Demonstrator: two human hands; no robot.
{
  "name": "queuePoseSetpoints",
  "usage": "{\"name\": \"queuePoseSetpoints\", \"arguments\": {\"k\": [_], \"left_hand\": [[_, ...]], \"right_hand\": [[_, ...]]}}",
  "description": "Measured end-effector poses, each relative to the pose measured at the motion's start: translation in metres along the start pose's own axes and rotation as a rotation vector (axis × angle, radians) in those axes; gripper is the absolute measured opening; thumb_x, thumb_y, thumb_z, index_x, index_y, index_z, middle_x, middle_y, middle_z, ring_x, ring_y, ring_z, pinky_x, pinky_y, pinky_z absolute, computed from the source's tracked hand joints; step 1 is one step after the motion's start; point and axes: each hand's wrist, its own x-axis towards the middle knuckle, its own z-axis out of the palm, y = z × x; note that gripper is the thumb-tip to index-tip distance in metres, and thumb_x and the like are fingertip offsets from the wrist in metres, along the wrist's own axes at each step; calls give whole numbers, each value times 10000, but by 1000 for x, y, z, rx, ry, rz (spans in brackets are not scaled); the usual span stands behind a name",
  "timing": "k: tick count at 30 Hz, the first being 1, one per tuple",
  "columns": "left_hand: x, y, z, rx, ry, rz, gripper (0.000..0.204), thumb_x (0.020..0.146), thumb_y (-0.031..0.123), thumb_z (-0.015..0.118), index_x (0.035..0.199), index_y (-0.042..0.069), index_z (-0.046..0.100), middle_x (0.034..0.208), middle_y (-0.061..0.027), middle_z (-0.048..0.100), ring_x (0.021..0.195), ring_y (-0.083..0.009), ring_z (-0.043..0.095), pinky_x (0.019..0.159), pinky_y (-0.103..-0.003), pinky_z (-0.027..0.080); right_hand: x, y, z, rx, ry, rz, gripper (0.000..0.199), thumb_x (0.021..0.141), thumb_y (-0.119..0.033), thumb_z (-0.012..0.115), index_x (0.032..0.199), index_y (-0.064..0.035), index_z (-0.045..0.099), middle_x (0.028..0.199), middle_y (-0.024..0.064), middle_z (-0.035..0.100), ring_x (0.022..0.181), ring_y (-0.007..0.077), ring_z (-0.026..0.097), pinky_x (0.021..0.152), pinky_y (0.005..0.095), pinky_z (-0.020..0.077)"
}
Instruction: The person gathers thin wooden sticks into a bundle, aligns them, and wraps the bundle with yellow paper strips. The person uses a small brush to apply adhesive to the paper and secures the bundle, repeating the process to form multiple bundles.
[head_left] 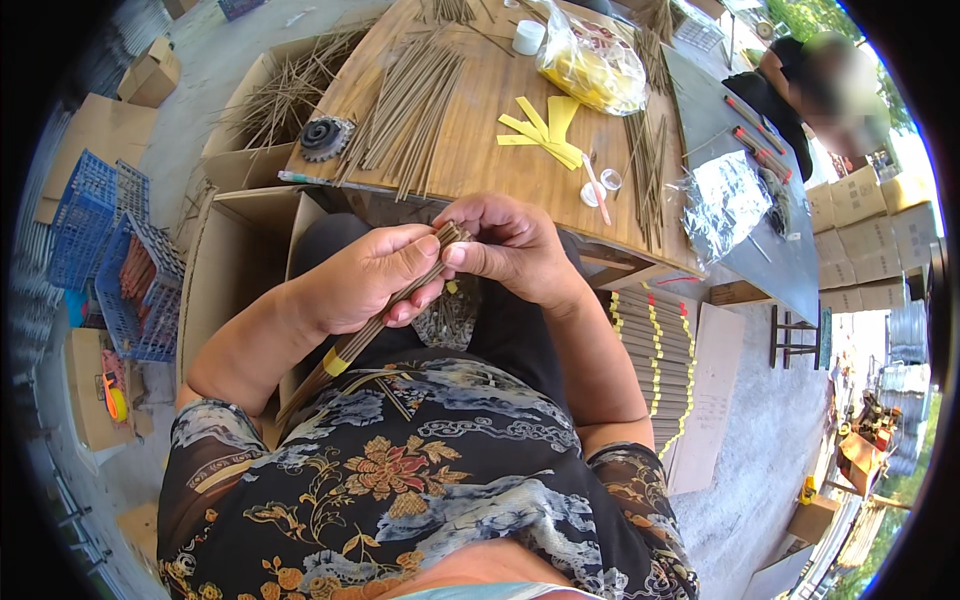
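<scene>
A bundle of thin brown incense sticks [366,333] slants across my lap, its upper end near the table edge. A yellow paper band [336,362] wraps its lower part. My left hand [385,268] is closed round the upper part of the bundle, thumb along the top. With thumb and fingers, my right hand [508,250] grips the bundle's upper end. The two hands nearly touch, and the fingers behind the sticks are partly hidden. On the wooden table [490,85] ahead lie loose incense sticks [405,115] and yellow paper strips [540,135].
A black gear-shaped piece [325,139] sits at the table's left corner. Further right are a plastic bag with yellow contents [592,70] and a brush [597,190]. Cardboard boxes [232,255] and blue crates [140,290] stand left. Banded bundles [655,340] lie right; another person sits beyond.
</scene>
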Motion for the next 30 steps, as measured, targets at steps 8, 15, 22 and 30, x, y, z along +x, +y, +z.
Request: {"name": "queuePoseSetpoints", "arguments": {"k": [8,15,22,30], "left_hand": [[9,-12,-36,-21,167,-26,336,907,382,420,896,47,447,643,-5,438,457,-38,374,412,-153,327],[17,-12,-70,-86,245,-44,312,912,363,415,879,56,460,634,-1,442,447,-37,361,402,-156,322],[24,-19,-85,-111,245,-86,315,905,370,429,894,57,462,624,0,445,455,-40,372,413,-155,331],[23,-22,-91,-66,217,-65,313,913,360,415,903,50,459,624,0,443,459,-36,378,419,-150,335]], "right_hand": [[33,18,-33,-15,47,145,347,888,-275,505,1070,19,534,764,17,572,643,83,518,599,210,435],[94,72,-143,-1459,527,133,448,891,-390,415,1102,-8,516,1100,181,531,1067,306,458,901,395,351],[91,141,-133,-1584,197,100,564,864,-455,394,1175,13,439,1252,164,417,1226,302,311,1007,388,246],[57,109,-90,-1298,84,-28,434,715,-132,630,1110,-16,494,1097,141,503,1070,316,451,876,350,403]]}}
